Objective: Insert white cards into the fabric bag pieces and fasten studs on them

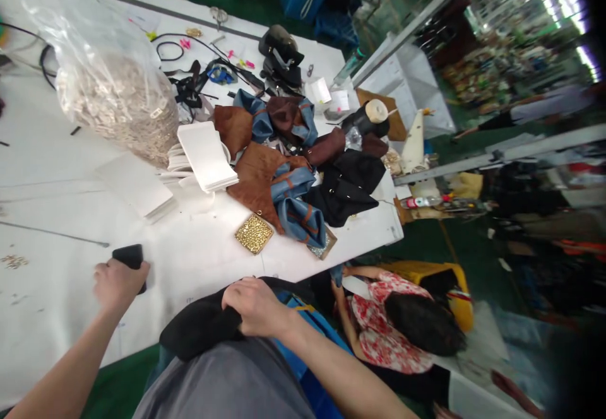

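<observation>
My left hand (117, 282) is closed around a black phone (129, 256), a flat dark slab at the left part of the white table (208, 242). At the table's near edge, my right hand (250, 305) grips a soft black fabric piece (196, 329) lying against my lap; its fingertips are partly hidden in the cloth. Beyond the right hand lies a square box of gold studs (254, 234). Brown suede pieces (255, 176) and blue pieces with brown straps (298, 207) are heaped behind it.
White card stacks (206, 154) stand beside a clear bag of small beige parts (118, 97). Black fabric pieces (348, 185) and a thread cone (376, 111) lie farther right. A thin rod (57, 233) lies left. A co-worker in a red-and-white top (392, 318) sits at right.
</observation>
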Demonstrator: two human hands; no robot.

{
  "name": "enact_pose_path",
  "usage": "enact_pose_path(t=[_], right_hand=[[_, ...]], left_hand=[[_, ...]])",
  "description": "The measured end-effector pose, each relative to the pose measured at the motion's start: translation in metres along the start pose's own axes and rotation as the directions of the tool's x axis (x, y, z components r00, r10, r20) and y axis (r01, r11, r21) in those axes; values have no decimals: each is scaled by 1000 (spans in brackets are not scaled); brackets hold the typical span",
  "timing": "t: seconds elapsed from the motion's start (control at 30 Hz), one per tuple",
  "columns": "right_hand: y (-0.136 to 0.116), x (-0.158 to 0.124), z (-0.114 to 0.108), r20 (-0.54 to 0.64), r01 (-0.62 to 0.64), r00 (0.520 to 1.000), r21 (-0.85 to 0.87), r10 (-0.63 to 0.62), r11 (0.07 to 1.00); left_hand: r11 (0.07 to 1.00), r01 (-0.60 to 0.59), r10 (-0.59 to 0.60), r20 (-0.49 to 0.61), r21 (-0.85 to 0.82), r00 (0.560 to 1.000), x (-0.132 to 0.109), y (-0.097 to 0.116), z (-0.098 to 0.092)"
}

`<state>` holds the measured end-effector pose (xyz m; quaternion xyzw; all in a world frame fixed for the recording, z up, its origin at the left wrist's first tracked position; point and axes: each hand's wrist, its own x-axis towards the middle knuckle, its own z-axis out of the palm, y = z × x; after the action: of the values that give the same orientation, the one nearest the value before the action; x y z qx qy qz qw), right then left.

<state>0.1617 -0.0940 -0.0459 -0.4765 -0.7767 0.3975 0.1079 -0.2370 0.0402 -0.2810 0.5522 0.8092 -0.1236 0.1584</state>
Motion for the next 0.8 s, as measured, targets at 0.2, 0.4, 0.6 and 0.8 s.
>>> enact_pose_path(t=[0.2, 0.4, 0.6, 0.8], right_hand=[[0, -12, 2, -49, -27, 998, 3, 27, 1000], [-5, -15, 12, -166, -5, 986, 58, 15, 998], [-3, -9, 16, -200, 44, 979, 90, -25, 995], [-7, -4, 12, -208, 55, 977, 54, -43, 997]], left_hand=[[999, -29, 29, -2, -39, 1000, -7, 11, -9], [998, -54, 51, -61, -37, 997, -20, 10, -19], [997, -61, 55, -114, -55, 992, -22, -8, -11], [990, -54, 45, -78, -128, 996, -23, -13, -11]])
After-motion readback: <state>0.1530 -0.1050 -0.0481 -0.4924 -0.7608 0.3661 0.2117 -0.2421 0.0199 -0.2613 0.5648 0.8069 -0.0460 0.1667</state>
